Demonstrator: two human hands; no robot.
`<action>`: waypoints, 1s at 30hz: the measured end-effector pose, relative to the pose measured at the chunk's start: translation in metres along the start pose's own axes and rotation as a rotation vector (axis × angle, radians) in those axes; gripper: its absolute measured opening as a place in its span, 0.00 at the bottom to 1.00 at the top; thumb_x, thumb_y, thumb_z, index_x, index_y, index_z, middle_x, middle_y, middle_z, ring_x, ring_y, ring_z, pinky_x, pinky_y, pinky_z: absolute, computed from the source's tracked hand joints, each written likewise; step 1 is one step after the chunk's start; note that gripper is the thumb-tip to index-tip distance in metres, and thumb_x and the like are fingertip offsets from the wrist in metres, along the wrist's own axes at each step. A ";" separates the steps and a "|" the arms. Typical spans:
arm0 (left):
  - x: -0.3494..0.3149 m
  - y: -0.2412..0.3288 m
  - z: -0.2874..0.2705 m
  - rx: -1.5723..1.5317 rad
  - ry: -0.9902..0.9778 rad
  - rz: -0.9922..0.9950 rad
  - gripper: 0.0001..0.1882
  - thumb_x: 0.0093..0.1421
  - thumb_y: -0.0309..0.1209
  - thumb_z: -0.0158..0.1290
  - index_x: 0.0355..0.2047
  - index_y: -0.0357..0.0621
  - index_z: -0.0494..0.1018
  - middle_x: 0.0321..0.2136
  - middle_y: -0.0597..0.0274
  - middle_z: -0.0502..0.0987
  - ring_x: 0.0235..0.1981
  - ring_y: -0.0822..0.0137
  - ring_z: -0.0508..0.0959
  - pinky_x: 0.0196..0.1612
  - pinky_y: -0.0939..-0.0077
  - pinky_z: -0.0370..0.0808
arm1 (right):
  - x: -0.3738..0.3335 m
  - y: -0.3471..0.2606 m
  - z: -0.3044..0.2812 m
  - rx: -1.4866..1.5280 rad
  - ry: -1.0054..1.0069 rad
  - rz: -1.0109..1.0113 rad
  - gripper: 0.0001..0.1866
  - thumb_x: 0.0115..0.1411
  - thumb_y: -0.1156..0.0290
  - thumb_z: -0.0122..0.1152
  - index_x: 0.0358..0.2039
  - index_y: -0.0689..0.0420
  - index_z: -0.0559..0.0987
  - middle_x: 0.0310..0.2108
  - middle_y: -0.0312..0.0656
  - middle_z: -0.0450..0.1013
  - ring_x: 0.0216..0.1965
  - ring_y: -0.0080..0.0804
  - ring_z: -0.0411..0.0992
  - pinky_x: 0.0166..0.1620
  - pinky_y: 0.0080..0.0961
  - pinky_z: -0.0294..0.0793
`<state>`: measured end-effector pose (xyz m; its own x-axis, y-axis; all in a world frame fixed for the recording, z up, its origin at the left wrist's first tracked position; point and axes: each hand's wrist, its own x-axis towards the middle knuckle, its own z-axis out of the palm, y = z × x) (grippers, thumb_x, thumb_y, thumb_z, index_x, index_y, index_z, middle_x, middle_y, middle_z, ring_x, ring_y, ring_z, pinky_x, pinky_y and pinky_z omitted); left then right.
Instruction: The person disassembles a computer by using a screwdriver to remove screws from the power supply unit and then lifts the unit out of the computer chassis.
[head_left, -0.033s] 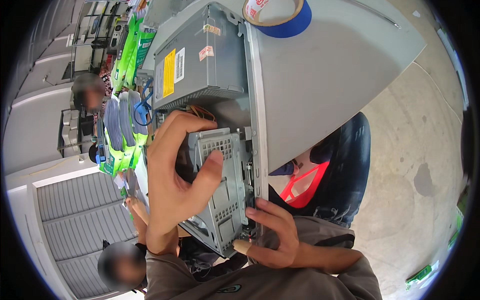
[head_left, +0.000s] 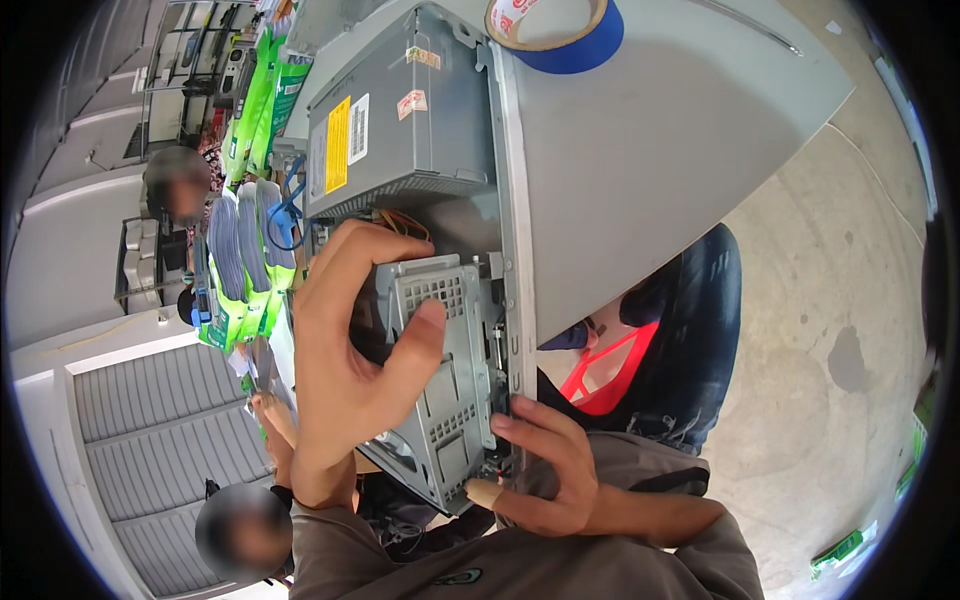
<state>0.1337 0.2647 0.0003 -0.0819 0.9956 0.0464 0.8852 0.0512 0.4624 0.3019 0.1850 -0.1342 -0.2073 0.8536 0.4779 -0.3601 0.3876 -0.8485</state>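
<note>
An opened metal computer case (head_left: 512, 240) lies on the table in front of me, its side rail running down the right. Inside it is a perforated metal drive cage (head_left: 452, 385). My left hand (head_left: 355, 350) is closed around this cage, thumb pressed on its perforated face and fingers curled over its far-left end. My right hand (head_left: 550, 465) grips the near right edge of the case: its fingertips rest by the rim, and its thumb, with a tan wrap on the tip, touches near the cage's lower corner. A grey power supply (head_left: 400, 130) with a yellow label sits in the far part.
A roll of blue tape (head_left: 575, 45) and a thin metal rod (head_left: 750, 25) lie on the grey tabletop (head_left: 640, 150). Green-and-white packages (head_left: 245, 270) are stacked at left. Two people are at the left. A red plastic stool (head_left: 610, 375) stands below the table edge.
</note>
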 end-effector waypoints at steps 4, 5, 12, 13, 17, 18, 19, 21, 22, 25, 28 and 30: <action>0.002 0.002 -0.004 -0.042 0.001 -0.036 0.15 0.49 0.26 0.56 0.38 0.33 0.74 0.34 0.54 0.76 0.37 0.62 0.76 0.44 0.74 0.69 | 0.008 -0.001 0.000 -0.001 0.020 -0.036 0.14 0.43 0.68 0.73 0.34 0.51 0.86 0.52 0.57 0.75 0.52 0.51 0.74 0.51 0.38 0.76; 0.001 0.002 -0.006 -0.041 0.001 -0.045 0.15 0.49 0.26 0.56 0.38 0.33 0.74 0.34 0.54 0.76 0.37 0.62 0.76 0.44 0.74 0.69 | 0.010 -0.002 0.000 -0.003 0.021 -0.052 0.14 0.43 0.68 0.72 0.35 0.51 0.86 0.51 0.57 0.76 0.51 0.50 0.75 0.49 0.36 0.76; 0.000 0.007 -0.006 -0.066 0.035 -0.174 0.22 0.49 0.38 0.53 0.40 0.31 0.74 0.38 0.55 0.76 0.40 0.66 0.74 0.48 0.75 0.67 | 0.014 -0.004 0.002 -0.090 0.034 -0.088 0.16 0.46 0.68 0.66 0.38 0.49 0.86 0.50 0.56 0.78 0.47 0.41 0.77 0.45 0.28 0.74; 0.000 0.007 -0.008 -0.119 0.047 -0.168 0.18 0.50 0.33 0.54 0.40 0.33 0.74 0.36 0.58 0.76 0.39 0.69 0.74 0.46 0.76 0.68 | 0.016 -0.004 0.002 -0.093 0.031 -0.095 0.16 0.47 0.68 0.65 0.39 0.49 0.86 0.50 0.56 0.78 0.46 0.40 0.77 0.45 0.28 0.74; -0.003 0.007 -0.008 -0.228 0.113 -0.204 0.15 0.53 0.30 0.54 0.39 0.35 0.74 0.34 0.62 0.77 0.38 0.72 0.73 0.45 0.78 0.69 | 0.020 -0.009 0.001 -0.097 -0.006 -0.097 0.18 0.46 0.69 0.62 0.40 0.50 0.85 0.51 0.56 0.77 0.45 0.38 0.77 0.44 0.27 0.73; -0.004 0.006 -0.008 -0.229 0.114 -0.203 0.15 0.53 0.30 0.54 0.39 0.35 0.74 0.34 0.62 0.77 0.38 0.72 0.73 0.45 0.78 0.69 | 0.020 -0.008 0.001 -0.098 -0.007 -0.098 0.18 0.46 0.69 0.62 0.40 0.50 0.85 0.51 0.56 0.77 0.45 0.38 0.77 0.44 0.27 0.73; -0.004 0.004 -0.008 -0.225 0.119 -0.188 0.15 0.53 0.30 0.53 0.40 0.35 0.74 0.34 0.62 0.77 0.38 0.72 0.73 0.45 0.78 0.69 | 0.020 -0.006 0.002 -0.103 -0.011 -0.133 0.18 0.45 0.68 0.64 0.39 0.50 0.86 0.50 0.59 0.76 0.44 0.40 0.77 0.42 0.27 0.71; -0.005 0.004 -0.010 -0.224 0.128 -0.171 0.15 0.53 0.30 0.53 0.40 0.35 0.74 0.34 0.62 0.77 0.38 0.72 0.73 0.45 0.77 0.69 | 0.021 -0.005 0.001 -0.109 -0.019 -0.171 0.18 0.43 0.66 0.66 0.38 0.51 0.87 0.50 0.62 0.75 0.44 0.42 0.76 0.39 0.28 0.69; -0.005 0.005 -0.011 -0.232 0.125 -0.186 0.15 0.53 0.30 0.53 0.40 0.35 0.73 0.34 0.61 0.77 0.38 0.72 0.74 0.45 0.77 0.68 | 0.021 -0.005 0.000 -0.113 -0.038 -0.174 0.18 0.43 0.66 0.66 0.38 0.51 0.87 0.51 0.62 0.75 0.45 0.44 0.76 0.40 0.29 0.71; -0.003 0.007 -0.014 -0.249 0.130 -0.210 0.15 0.54 0.31 0.52 0.39 0.35 0.73 0.34 0.61 0.77 0.38 0.72 0.74 0.45 0.77 0.68 | 0.026 -0.008 0.004 -0.083 -0.053 -0.165 0.17 0.43 0.66 0.66 0.37 0.51 0.87 0.52 0.62 0.74 0.48 0.49 0.75 0.44 0.34 0.75; -0.002 0.001 -0.018 -0.285 0.128 -0.181 0.15 0.57 0.35 0.51 0.39 0.35 0.72 0.34 0.60 0.77 0.37 0.72 0.73 0.45 0.77 0.68 | 0.030 -0.016 0.007 -0.031 -0.054 -0.143 0.16 0.43 0.68 0.67 0.35 0.54 0.87 0.53 0.65 0.73 0.52 0.57 0.74 0.51 0.42 0.77; 0.000 -0.003 -0.020 -0.314 0.125 -0.143 0.16 0.59 0.37 0.51 0.39 0.36 0.72 0.34 0.60 0.77 0.36 0.72 0.73 0.44 0.77 0.68 | 0.031 -0.020 0.009 -0.012 -0.065 -0.137 0.16 0.43 0.69 0.68 0.35 0.57 0.87 0.53 0.67 0.72 0.53 0.61 0.72 0.55 0.46 0.76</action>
<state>0.1219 0.2625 0.0168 -0.2666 0.9619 0.0604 0.6784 0.1428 0.7207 0.2946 0.2005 -0.1010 -0.2154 0.7681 0.6030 -0.3783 0.5036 -0.7767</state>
